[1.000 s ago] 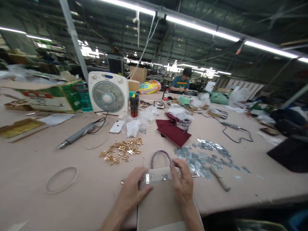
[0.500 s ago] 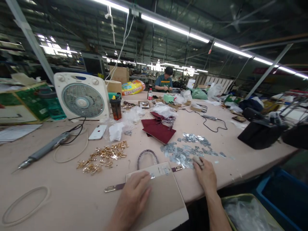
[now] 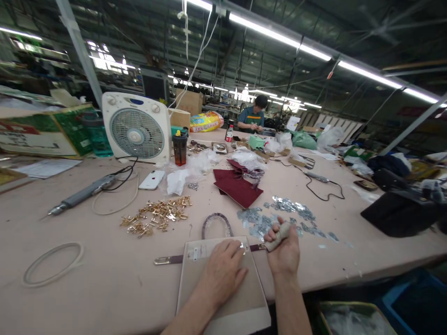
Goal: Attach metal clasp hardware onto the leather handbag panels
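Note:
My left hand [image 3: 222, 272] lies flat, fingers spread, pressing on a beige board-like panel [image 3: 195, 284] at the table's near edge. A dark strap with metal ends [image 3: 171, 259] runs under the panel, and a looped handle [image 3: 216, 223] sticks out beyond its far edge. My right hand [image 3: 284, 251] is closed around a short cloth-wrapped stick [image 3: 280, 234], just right of the panel near the strap's right end. A scatter of silver metal pieces [image 3: 279, 214] lies just beyond this hand.
A pile of gold fittings [image 3: 157, 215], dark red pieces [image 3: 237, 185], a phone [image 3: 151, 179], a grey electric tool [image 3: 78, 197], a white ring [image 3: 52, 263] and a fan [image 3: 137, 128] are on the table. A black bag [image 3: 401, 211] sits right. Another person [image 3: 253, 116] works at the far end.
My right hand left the panel, reached right to the cloth-wrapped stick, picked it up and brought it back beside the panel. My left hand stayed pressing on the panel.

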A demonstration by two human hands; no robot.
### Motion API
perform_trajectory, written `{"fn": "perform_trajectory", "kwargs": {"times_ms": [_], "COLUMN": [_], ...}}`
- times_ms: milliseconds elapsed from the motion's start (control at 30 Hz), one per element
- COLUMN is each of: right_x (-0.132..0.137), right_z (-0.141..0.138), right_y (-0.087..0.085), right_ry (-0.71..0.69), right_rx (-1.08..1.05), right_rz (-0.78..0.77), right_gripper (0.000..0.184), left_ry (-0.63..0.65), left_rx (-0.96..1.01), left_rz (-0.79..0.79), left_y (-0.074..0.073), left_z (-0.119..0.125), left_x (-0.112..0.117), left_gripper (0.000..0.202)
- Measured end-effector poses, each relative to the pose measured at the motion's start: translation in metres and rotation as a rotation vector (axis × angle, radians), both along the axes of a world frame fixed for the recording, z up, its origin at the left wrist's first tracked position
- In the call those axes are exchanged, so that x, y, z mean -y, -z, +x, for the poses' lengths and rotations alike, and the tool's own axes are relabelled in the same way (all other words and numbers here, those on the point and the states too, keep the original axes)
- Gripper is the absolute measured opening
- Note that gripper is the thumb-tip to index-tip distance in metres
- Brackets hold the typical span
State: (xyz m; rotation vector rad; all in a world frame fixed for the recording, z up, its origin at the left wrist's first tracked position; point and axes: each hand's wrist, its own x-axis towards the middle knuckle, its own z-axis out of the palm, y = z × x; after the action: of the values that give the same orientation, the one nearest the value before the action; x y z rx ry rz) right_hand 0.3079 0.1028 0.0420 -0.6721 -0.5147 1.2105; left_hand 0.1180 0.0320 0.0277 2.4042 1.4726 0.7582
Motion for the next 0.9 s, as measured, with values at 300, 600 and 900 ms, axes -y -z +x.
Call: {"fn": "perform_trajectory", "kwargs": {"times_ms": [300,600,900], "right_x": [0.005,0.016,0.022], "right_z": [-0.042,-0.043,-0.052], "right_y": [0.017,0.023,0.023], "right_ry": [0.012,0.042,0.051], "right_rx": [-0.026,0.092,0.218], "right_rz": [0.148,0.263,0.369], "right_gripper": [0.021,0.035,0.036], "left_ry": [-0.05,-0.054,-0.056], "left_rx": [0.038,0.025,0.033], "left_rz": [0.005,-0.006,-0.007], "left_y": [0.001,-0.005,-0.006], "left_z": [0.001,0.004,0.003], "left_x": [-0.002,-0.004,-0.005], "left_gripper": [0.039,0.031,0.03]}}
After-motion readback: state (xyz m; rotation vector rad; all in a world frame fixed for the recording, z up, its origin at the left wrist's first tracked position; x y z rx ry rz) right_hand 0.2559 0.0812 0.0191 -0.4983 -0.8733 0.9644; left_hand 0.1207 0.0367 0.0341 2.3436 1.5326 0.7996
